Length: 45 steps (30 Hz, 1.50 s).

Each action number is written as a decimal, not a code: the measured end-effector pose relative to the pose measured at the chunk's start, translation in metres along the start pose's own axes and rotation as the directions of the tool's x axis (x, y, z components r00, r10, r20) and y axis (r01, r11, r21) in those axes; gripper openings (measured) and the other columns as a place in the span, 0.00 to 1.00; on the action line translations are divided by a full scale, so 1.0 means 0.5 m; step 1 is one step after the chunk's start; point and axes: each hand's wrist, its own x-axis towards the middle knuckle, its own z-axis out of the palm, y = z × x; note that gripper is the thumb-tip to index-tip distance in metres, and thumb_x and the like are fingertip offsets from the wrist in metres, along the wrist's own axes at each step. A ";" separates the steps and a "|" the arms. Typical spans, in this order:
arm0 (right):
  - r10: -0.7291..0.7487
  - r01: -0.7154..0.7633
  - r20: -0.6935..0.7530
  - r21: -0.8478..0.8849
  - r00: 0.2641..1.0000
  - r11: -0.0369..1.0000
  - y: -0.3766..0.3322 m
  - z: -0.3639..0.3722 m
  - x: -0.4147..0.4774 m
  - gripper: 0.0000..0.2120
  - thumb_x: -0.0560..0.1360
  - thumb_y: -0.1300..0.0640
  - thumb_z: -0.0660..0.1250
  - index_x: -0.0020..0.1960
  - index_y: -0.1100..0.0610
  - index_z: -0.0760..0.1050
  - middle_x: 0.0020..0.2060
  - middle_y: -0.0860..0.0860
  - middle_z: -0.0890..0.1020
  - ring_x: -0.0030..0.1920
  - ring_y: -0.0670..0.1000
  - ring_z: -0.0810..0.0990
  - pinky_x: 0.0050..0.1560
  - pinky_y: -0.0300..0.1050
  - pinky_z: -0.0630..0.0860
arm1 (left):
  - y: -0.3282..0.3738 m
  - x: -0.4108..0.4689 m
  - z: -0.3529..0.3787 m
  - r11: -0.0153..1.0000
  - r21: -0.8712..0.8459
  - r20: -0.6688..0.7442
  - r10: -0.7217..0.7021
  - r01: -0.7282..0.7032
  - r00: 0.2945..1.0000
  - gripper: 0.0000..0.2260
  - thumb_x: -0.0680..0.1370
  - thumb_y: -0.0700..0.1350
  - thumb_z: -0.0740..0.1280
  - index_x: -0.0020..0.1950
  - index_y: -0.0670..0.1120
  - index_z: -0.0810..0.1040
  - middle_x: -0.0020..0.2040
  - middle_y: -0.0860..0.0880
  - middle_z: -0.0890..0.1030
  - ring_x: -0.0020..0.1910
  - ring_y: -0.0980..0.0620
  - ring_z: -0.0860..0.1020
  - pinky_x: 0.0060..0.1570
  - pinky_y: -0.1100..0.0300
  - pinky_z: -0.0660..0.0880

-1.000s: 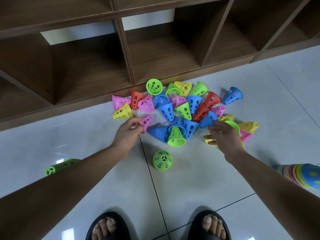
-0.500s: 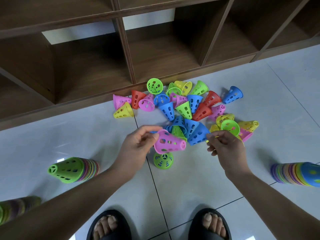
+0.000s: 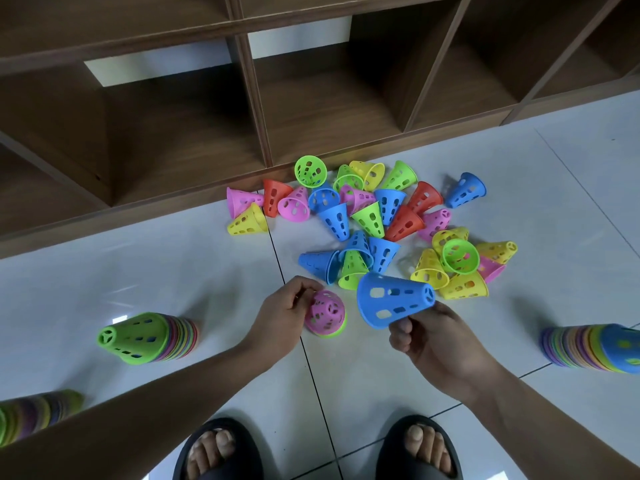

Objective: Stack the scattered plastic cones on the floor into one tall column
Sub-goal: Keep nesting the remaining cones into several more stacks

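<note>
- The left hand (image 3: 282,315) had its fingers curled round a pink cone (image 3: 327,311), which sat tip-up over a green cone (image 3: 334,333) on the floor; only the green rim showed beneath it.
- The right hand (image 3: 440,344) pinched a blue cone (image 3: 391,299) near its wide rim. It held the cone in the air, tipped on its side, just right of the pink one.
- Judged from this, a fresh column was only two cones high, and the blue one looked like the next to go on.
- Three finished stacks stood well apart from the hands: a green-topped stack (image 3: 145,336) to the left, a blue-topped stack (image 3: 595,348) at the right edge, and a third stack (image 3: 34,414) partly cut off at the lower left (the wide lens leaned them outward, so I could not tell whether they stood quite upright).
- A good deal was left: the scattered cones (image 3: 363,216), well over twenty in pink, blue, green, yellow and red, lay tumbled against one another beyond the hands.
- The separate stacks were not yet joined into one column.
- The floor (image 3: 173,271) was pale glossy tile with dark grout lines.
- A brown wooden shelf unit (image 3: 329,109) with open compartments ran along the far side, the pile reaching close to its base.
- Black slippers (image 3: 214,452) showed at the bottom edge.
</note>
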 end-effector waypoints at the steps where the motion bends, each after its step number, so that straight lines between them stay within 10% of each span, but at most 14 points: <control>1: 0.007 -0.007 0.015 -0.043 1.000 0.999 0.005 0.004 0.000 0.13 0.83 0.67 0.58 0.42 0.60 0.74 0.32 0.55 0.68 0.32 0.53 0.66 0.34 0.45 0.65 | -0.008 0.004 0.001 1.000 0.014 -0.007 0.003 -0.002 1.000 0.12 0.86 0.41 0.63 0.53 0.56 0.83 0.49 0.56 0.85 0.47 0.57 0.82 0.47 0.62 0.76; 7: 0.073 -0.054 0.064 -0.265 0.995 0.963 0.049 0.024 0.028 0.10 0.86 0.65 0.58 0.50 0.64 0.75 0.33 0.55 0.72 0.32 0.53 0.70 0.34 0.45 0.69 | -0.047 0.025 -0.010 0.987 0.158 0.045 0.024 -0.030 0.999 0.06 0.79 0.51 0.66 0.52 0.59 0.81 0.49 0.53 0.83 0.46 0.50 0.84 0.52 0.44 0.83; 15: 0.138 -0.142 -0.042 -0.470 0.990 0.871 0.088 0.034 0.092 0.11 0.85 0.57 0.63 0.47 0.59 0.78 0.35 0.57 0.81 0.34 0.55 0.77 0.38 0.49 0.73 | -0.009 0.099 -0.076 0.951 0.307 -0.118 0.079 -0.040 0.990 0.08 0.82 0.42 0.70 0.59 0.52 0.82 0.47 0.58 0.82 0.44 0.59 0.80 0.50 0.62 0.72; 25: 0.089 -0.159 -0.162 -0.490 0.983 0.857 0.081 0.023 0.126 0.06 0.82 0.60 0.66 0.56 0.59 0.80 0.42 0.57 0.87 0.35 0.54 0.82 0.34 0.46 0.75 | 0.039 0.228 -0.222 0.614 0.749 -0.031 0.407 -0.248 0.913 0.16 0.75 0.40 0.74 0.63 0.47 0.81 0.62 0.46 0.80 0.59 0.39 0.79 0.59 0.46 0.79; 31: -0.087 0.000 -0.164 -0.468 0.983 0.884 0.061 0.020 0.142 0.14 0.82 0.62 0.67 0.64 0.47 0.75 0.53 0.55 0.84 0.40 0.56 0.88 0.38 0.49 0.80 | 0.031 0.253 -0.264 0.397 0.883 0.115 0.334 -0.250 0.935 0.21 0.75 0.38 0.73 0.68 0.48 0.80 0.72 0.47 0.76 0.67 0.38 0.74 0.59 0.43 0.78; 38: -0.023 -0.041 -0.159 -0.393 0.987 0.919 0.058 0.010 0.160 0.16 0.83 0.65 0.65 0.68 0.52 0.75 0.61 0.51 0.84 0.45 0.58 0.90 0.38 0.47 0.83 | 0.018 0.266 -0.275 0.377 0.877 0.140 0.392 -0.297 0.909 0.21 0.70 0.26 0.71 0.58 0.44 0.84 0.62 0.44 0.78 0.56 0.37 0.79 0.55 0.48 0.81; 45: -0.107 0.007 -0.209 -0.431 0.972 0.903 0.053 0.006 0.138 0.11 0.83 0.62 0.65 0.62 0.51 0.81 0.56 0.48 0.87 0.47 0.55 0.90 0.43 0.50 0.82 | 0.032 0.254 -0.285 0.348 0.904 0.082 0.428 -0.248 0.900 0.08 0.73 0.35 0.77 0.47 0.47 0.84 0.54 0.45 0.80 0.53 0.37 0.79 0.48 0.50 0.81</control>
